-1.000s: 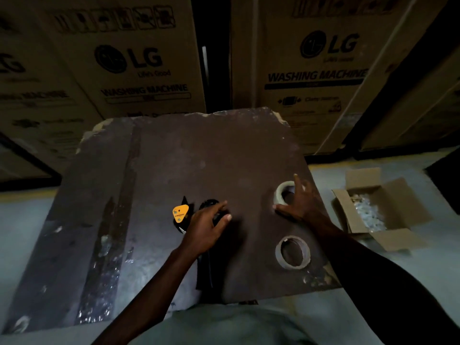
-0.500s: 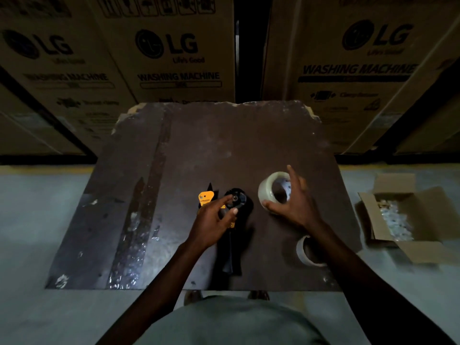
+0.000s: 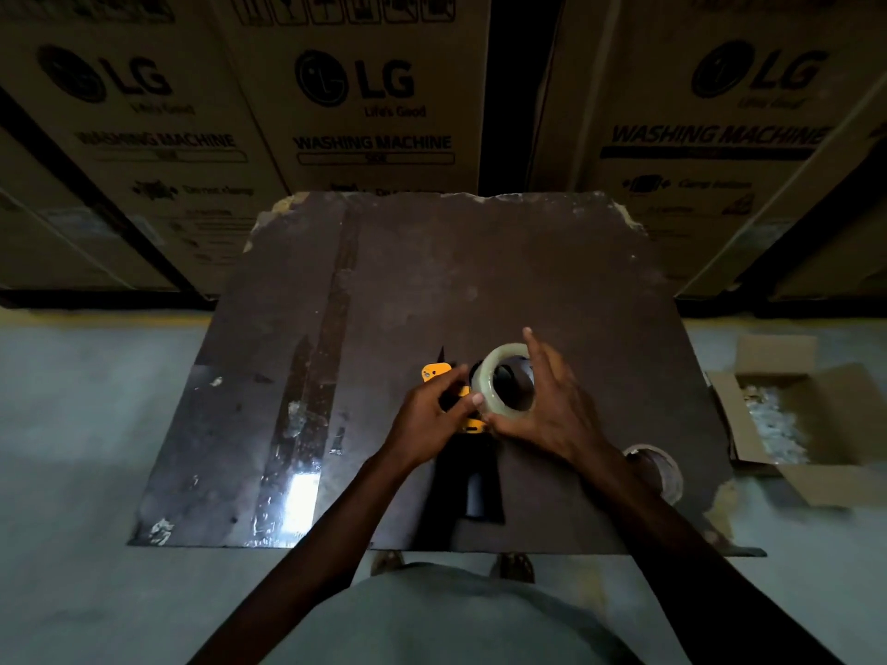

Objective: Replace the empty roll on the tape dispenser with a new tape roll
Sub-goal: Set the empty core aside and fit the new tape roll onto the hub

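Note:
A black and yellow tape dispenser (image 3: 434, 372) lies on the dark board (image 3: 432, 280), its black handle (image 3: 480, 491) pointing toward me. My left hand (image 3: 427, 415) grips the dispenser's body near the yellow plate. My right hand (image 3: 547, 410) holds a full roll of clear tape (image 3: 494, 386) tilted on edge right over the dispenser's hub, which the roll mostly hides. An empty brown cardboard core (image 3: 665, 465) lies flat on the board behind my right forearm, partly covered by it.
An open cardboard box (image 3: 816, 424) with pale contents sits on the floor to the right of the board. Tall LG washing machine cartons (image 3: 365, 88) stand behind the board. Shiny tape strips (image 3: 297, 482) cover the board's left part. My feet show under the near edge.
My right hand lifted the clear tape roll off the board and carried it left onto the dispenser. My left hand stayed on the dispenser. The camera view shifted.

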`<state>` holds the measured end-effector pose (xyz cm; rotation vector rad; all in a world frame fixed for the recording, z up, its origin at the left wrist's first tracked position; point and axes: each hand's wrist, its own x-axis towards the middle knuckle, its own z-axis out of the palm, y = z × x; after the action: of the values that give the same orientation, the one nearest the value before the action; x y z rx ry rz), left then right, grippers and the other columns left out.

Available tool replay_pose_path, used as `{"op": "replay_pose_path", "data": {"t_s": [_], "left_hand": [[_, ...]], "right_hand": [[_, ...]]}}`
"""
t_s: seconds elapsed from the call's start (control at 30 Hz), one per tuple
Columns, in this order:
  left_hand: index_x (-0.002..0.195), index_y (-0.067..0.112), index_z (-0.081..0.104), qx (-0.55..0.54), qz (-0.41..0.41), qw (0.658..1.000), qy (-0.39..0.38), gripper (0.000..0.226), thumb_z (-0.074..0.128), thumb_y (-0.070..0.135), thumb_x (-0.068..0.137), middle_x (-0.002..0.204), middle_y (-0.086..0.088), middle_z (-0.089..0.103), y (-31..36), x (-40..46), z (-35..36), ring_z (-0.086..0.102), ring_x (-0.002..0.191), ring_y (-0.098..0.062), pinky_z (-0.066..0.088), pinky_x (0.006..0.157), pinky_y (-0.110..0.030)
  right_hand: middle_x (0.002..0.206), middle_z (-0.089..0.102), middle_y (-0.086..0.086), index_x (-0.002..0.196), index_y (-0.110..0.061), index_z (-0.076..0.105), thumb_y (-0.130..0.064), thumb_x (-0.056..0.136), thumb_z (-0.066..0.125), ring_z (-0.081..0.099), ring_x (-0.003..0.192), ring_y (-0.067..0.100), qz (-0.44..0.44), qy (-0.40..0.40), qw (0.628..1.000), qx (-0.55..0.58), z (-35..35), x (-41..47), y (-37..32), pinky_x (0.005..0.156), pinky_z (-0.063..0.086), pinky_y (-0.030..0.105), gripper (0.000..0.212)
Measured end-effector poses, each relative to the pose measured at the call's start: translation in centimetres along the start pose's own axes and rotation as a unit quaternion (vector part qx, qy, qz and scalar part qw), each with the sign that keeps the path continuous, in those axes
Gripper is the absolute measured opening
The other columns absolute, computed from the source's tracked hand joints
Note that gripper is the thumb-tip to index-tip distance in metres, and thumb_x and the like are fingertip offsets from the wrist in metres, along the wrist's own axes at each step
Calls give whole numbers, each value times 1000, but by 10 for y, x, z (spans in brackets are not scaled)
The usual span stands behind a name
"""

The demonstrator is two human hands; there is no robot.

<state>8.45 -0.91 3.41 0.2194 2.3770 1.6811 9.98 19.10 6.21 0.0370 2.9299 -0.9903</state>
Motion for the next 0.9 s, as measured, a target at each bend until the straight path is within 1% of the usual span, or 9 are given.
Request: {"op": "replay_pose_path", "data": {"t_s": [0.13,0.23,0.3,0.37,0.5,0.57,0.63,0.77,0.9], "left_hand": [[127,24,64,-55,5,998,-14,47,67,45,85,111,1,74,-3,1,-3,70,103,-12,57,89,-34],[121,32,65,-72,10,997,-21,39,67,42,84,111,2,75,-2,1,-7,70,104,-12,56,93,-40],[123,27,66,-72,16,997,-29,42,66,42,84,113,2,75,-2,2,-9,70,107,-13,55,96,-44],[128,21,65,-73,20,997,-34,44,65,39,88,116,2,73,-4,3,-11,68,110,-13,54,98,-45],[128,16,66,-61,38,997,-27,35,62,23,94,119,4,72,-9,4,-18,67,113,-13,53,100,-43],[122,17,69,-62,39,997,-18,31,63,21,92,114,10,73,-10,6,-21,68,109,-14,54,97,-46],[116,21,72,-56,35,998,-2,28,66,23,89,112,7,74,-11,9,-23,70,105,-15,55,94,-49],[105,36,76,-42,42,998,24,23,71,24,86,107,4,76,-10,11,-27,71,102,-13,56,92,-48],[102,29,78,-13,72,996,47,19,73,19,86,104,7,77,-11,12,-28,71,102,-9,55,94,-44]], "right_hand": [[155,34,5,158,-26,12,-58,61,86,41,138,25,-3,0,1000,-13,2,-1,-12,103,41,35,126],[154,34,4,158,-27,12,-58,61,85,42,136,24,-3,2,1000,-16,3,-2,-16,102,42,35,125],[153,35,4,158,-27,12,-59,61,84,44,134,26,-9,7,1000,-15,5,-2,-18,101,44,37,125],[152,36,5,158,-26,13,-59,60,84,44,133,27,-10,6,1000,-13,5,-2,-18,101,45,38,126],[153,33,2,158,-30,8,-59,59,85,43,134,25,-4,-3,1000,-22,3,-1,-20,100,45,37,128],[154,32,1,157,-33,6,-59,59,85,42,136,25,-1,-11,1000,-15,2,0,-21,101,44,37,129],[156,30,1,157,-34,5,-58,59,86,41,137,25,4,-20,1000,-6,2,0,-23,103,43,38,129],[157,31,1,156,-37,5,-58,57,87,42,138,24,3,-27,1000,8,0,0,-25,103,41,35,130],[156,32,0,157,-35,8,-55,58,88,44,137,23,-9,-27,999,22,-3,-3,-27,99,37,28,129]]}}
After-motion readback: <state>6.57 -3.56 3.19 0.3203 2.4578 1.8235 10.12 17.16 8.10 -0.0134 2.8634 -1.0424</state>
